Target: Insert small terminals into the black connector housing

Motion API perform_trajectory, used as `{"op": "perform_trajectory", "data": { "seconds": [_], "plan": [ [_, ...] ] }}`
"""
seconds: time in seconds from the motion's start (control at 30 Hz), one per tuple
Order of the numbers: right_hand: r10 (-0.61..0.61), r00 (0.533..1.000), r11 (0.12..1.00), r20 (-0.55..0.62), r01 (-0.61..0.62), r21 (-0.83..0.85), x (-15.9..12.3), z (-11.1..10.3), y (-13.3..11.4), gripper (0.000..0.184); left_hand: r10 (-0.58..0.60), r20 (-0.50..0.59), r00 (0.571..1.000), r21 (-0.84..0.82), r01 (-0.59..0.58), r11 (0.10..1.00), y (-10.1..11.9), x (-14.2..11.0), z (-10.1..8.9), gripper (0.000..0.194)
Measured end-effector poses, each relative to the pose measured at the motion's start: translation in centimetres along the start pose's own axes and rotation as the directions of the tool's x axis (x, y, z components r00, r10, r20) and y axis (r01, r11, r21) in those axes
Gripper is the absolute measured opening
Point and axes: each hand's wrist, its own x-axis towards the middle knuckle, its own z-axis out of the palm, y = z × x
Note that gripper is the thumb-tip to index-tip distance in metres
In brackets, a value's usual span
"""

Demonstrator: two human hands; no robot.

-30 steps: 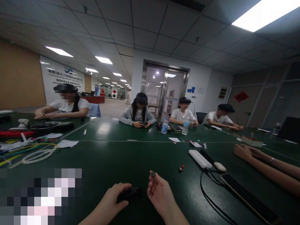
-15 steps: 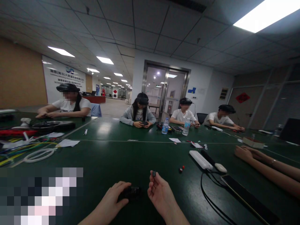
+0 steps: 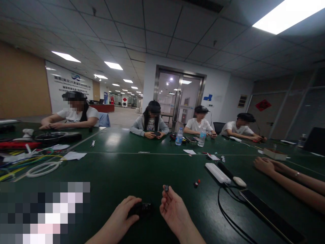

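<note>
My left hand (image 3: pixel 121 217) rests on the green table (image 3: pixel 142 169) near its front edge, fingers curled over a small black device (image 3: pixel 142 208). Just to its right my right hand (image 3: pixel 172 211) is raised palm-up, pinching a tiny dark part (image 3: pixel 166 187) at the fingertips. A small black and red piece (image 3: pixel 196 183) lies on the table a little beyond my right hand.
A white power strip (image 3: pixel 217 172), a white plug (image 3: pixel 239 182), black cables (image 3: pixel 225 210) and a dark phone (image 3: pixel 269 213) lie to the right. Another person's forearms (image 3: pixel 286 179) rest at the right. Coloured wires (image 3: pixel 22 164) and papers lie left. Several people sit across, with two water bottles (image 3: pixel 179 136).
Both hands have stayed almost still; the view has shifted only slightly.
</note>
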Motion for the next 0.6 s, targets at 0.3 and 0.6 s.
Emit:
{"op": "perform_trajectory", "data": {
  "seconds": [0.3,0.6],
  "plan": [
    [0.0,1.0,1.0,-0.02,0.0,-0.004,-0.28,0.19,-0.13,0.022,-0.013,0.019,1.0,-0.024,0.013,1.0,-0.01,0.08,0.0,0.04],
    [0.007,1.0,1.0,-0.021,-0.007,-0.008,-0.25,0.18,-0.07,0.022,0.002,0.013,1.0,-0.049,-0.001,0.999,-0.57,0.21,0.15,0.038]
  ]
}}
